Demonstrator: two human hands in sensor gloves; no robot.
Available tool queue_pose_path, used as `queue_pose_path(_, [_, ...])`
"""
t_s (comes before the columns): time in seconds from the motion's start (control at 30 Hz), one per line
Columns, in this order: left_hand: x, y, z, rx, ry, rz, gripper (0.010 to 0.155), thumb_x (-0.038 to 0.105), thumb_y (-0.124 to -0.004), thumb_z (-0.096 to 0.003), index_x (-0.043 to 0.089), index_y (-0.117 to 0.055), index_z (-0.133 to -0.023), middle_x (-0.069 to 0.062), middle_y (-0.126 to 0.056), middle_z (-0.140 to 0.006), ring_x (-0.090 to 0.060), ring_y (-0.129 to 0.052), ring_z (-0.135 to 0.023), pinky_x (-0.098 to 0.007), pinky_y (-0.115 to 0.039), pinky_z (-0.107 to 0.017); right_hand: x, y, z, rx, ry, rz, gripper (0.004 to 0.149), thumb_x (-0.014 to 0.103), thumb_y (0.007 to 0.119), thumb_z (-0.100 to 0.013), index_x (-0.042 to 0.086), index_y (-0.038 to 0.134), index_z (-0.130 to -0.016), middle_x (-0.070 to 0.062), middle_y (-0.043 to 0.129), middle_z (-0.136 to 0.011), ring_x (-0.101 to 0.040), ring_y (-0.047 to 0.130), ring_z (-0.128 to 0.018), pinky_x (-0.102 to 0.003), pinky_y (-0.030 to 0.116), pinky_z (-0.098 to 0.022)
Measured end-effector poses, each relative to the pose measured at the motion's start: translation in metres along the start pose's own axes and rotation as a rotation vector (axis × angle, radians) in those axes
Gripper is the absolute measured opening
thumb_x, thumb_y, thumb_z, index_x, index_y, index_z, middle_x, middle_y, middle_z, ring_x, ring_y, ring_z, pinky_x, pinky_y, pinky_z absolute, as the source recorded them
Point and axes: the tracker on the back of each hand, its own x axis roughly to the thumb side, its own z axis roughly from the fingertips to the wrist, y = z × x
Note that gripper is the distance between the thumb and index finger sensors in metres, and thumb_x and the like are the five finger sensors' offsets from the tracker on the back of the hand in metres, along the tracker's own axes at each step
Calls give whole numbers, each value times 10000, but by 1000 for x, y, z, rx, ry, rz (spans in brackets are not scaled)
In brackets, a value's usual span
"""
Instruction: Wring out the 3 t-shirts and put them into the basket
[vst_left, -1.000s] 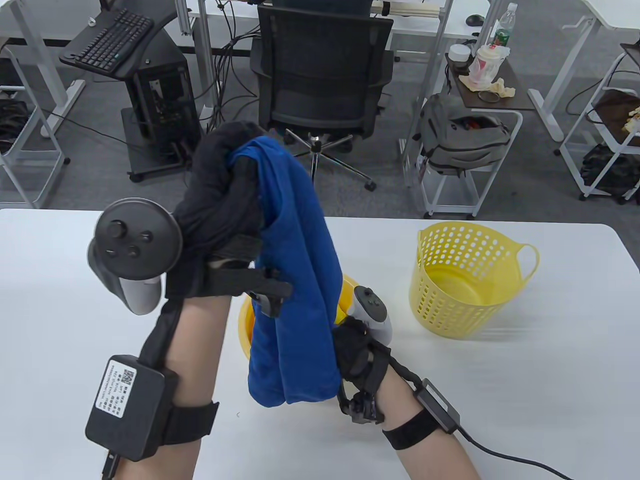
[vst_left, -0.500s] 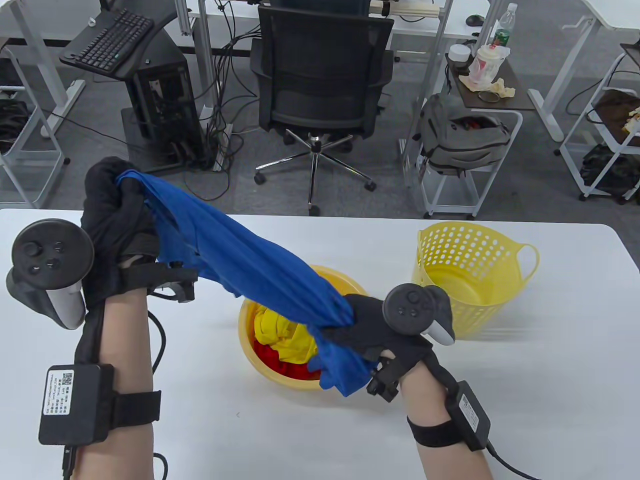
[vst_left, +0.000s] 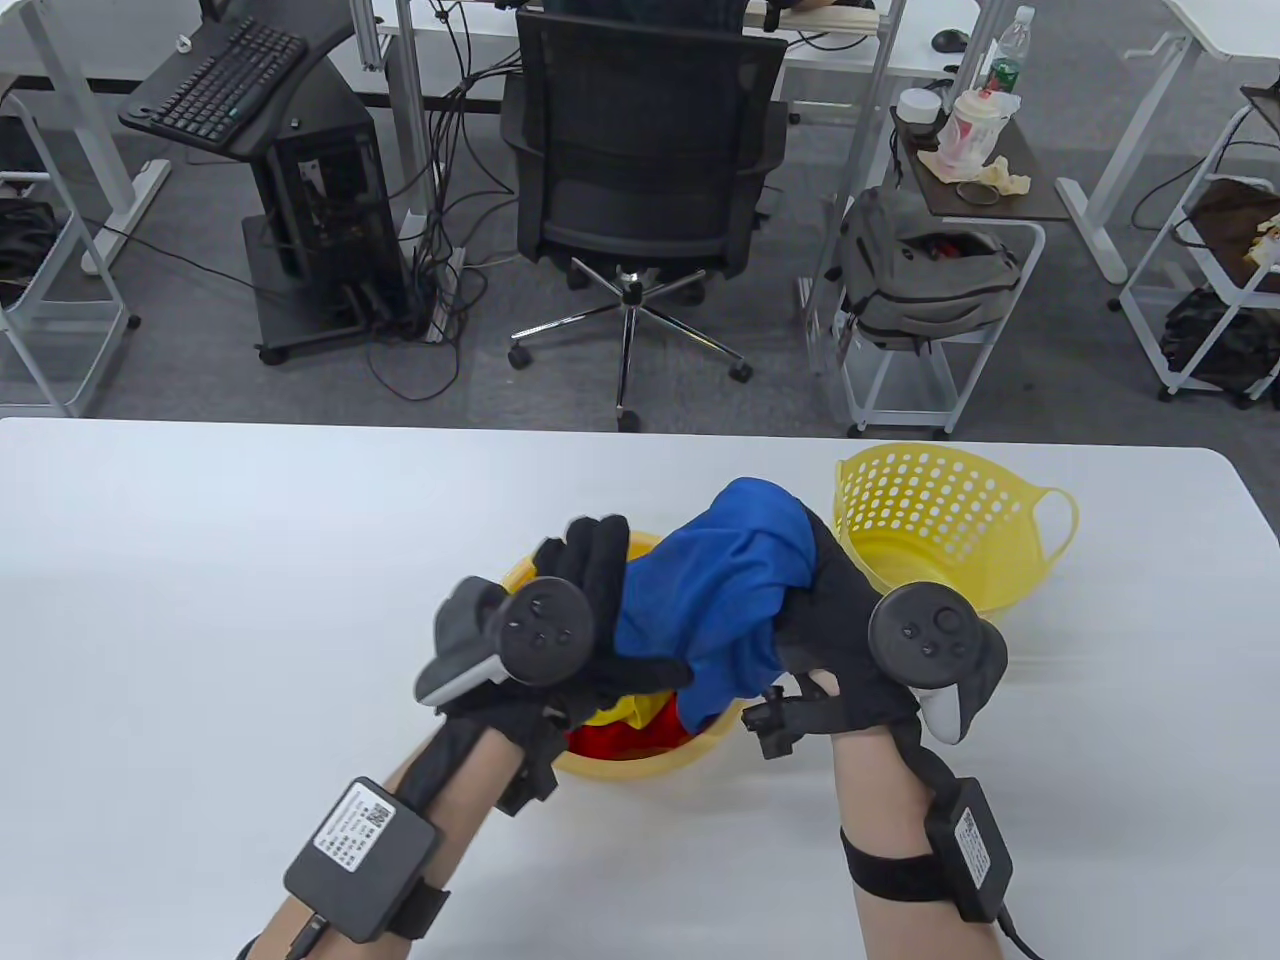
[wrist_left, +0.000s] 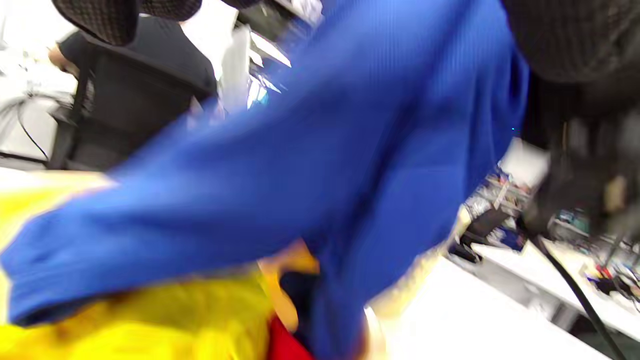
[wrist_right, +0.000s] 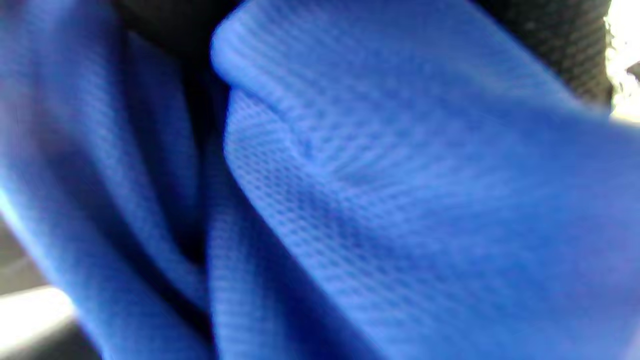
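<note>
The blue t-shirt (vst_left: 710, 600) is bunched into a wad between both hands, just above the yellow bowl (vst_left: 640, 765). My left hand (vst_left: 588, 550) lies against the wad's left side with its fingers straight and pointing up. My right hand (vst_left: 830, 600) wraps round the wad from the right, its fingertips hidden behind the cloth. A red t-shirt (vst_left: 640, 738) and a yellow t-shirt (vst_left: 625, 712) lie in the bowl under the hands. The yellow perforated basket (vst_left: 940, 530) stands right of the bowl with nothing in it. Blue cloth (wrist_right: 400, 200) fills the right wrist view and crosses the left wrist view as blue cloth (wrist_left: 325, 150).
The white table (vst_left: 200, 600) spreads bare to the left and right of the bowl. Beyond its far edge stand a black office chair (vst_left: 640, 150) and a small side table with cups (vst_left: 980, 170).
The shirt was stretched out between the raised left hand and the low right hand. Both hands have come together over the bowl, bunching the shirt, and the left hand's fingers have straightened.
</note>
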Motion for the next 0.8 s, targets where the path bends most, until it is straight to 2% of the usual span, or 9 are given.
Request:
queue_pose_path(0.1, [0,-26,-12,65,10,-5,1375,803,-846,-418,-15,4,-1125,-414,-199,-1211,-726,-417,-1002,-763,-586,-663,1,4,3,109,30,-324,630,479,635,-588,83,630,-1078,-339,804,-948,-592,993,-568,-585,906,-341])
queue_pose_path(0.2, [-18,-36,-18,160,45,171,1251,722,-895,-457,121,-65,-1174,-298,-410,-1247,-601,-645,-1018,-677,-700,-671,7,16,7,331,49,-646,629,480,648,-600,94,599,-1094,-334,755,-986,-610,935,-650,-603,863,-414])
queue_pose_path(0.27, [-31,-41,-20,201,21,392,862,615,-880,-553,384,-347,-1189,-123,-651,-1211,-444,-827,-968,-570,-794,-651,10,19,9,348,10,-620,621,495,659,-608,111,603,-1094,-312,753,-994,-593,915,-701,-595,845,-468])
queue_pose_path(0.33, [-46,-45,-18,236,50,599,508,512,-795,-633,363,-636,-1091,-38,-864,-1068,-334,-978,-829,-453,-898,-554,13,18,9,296,-42,-561,613,507,680,-618,123,612,-1091,-295,744,-1004,-581,874,-775,-609,812,-528])
queue_pose_path(0.43, [-69,-43,-10,317,50,820,497,483,-740,-665,287,-603,-1100,-67,-902,-1007,-273,-1035,-739,-366,-948,-484,13,11,10,164,-81,-418,591,501,720,-619,114,678,-1063,-274,672,-1066,-623,674,-935,-757,605,-611])
queue_pose_path(0.57, [-82,-32,4,432,5,1057,504,467,-716,-677,275,-544,-1110,-77,-857,-1029,-243,-1014,-780,-339,-943,-527,-1,18,8,64,-53,-254,566,497,706,-630,58,774,-980,-277,639,-1089,-676,611,-940,-826,521,-574])
queue_pose_path(0.7, [-78,-22,9,434,-189,1254,507,493,-668,-688,314,-476,-1122,-26,-801,-1081,-198,-968,-862,-315,-914,-612,-20,51,7,214,117,-371,574,496,710,-638,27,780,-960,-345,538,-1114,-757,512,-912,-860,490,-537])
queue_pose_path(0.73, [-76,-23,8,399,-233,1278,508,505,-651,-691,324,-464,-1128,-17,-794,-1090,-191,-959,-872,-314,-905,-624,-25,61,7,284,157,-422,708,532,695,-641,16,561,-1106,-406,425,-1127,-784,511,-887,-854,547,-520])
queue_pose_path(0.8, [-73,-28,7,295,-287,1293,510,543,-611,-699,355,-441,-1142,48,-741,-1147,-179,-887,-941,-345,-839,-685,-36,76,7,460,222,-582,953,628,660,-651,-49,218,-1155,-483,224,-1105,-813,519,-857,-817,647,-513])
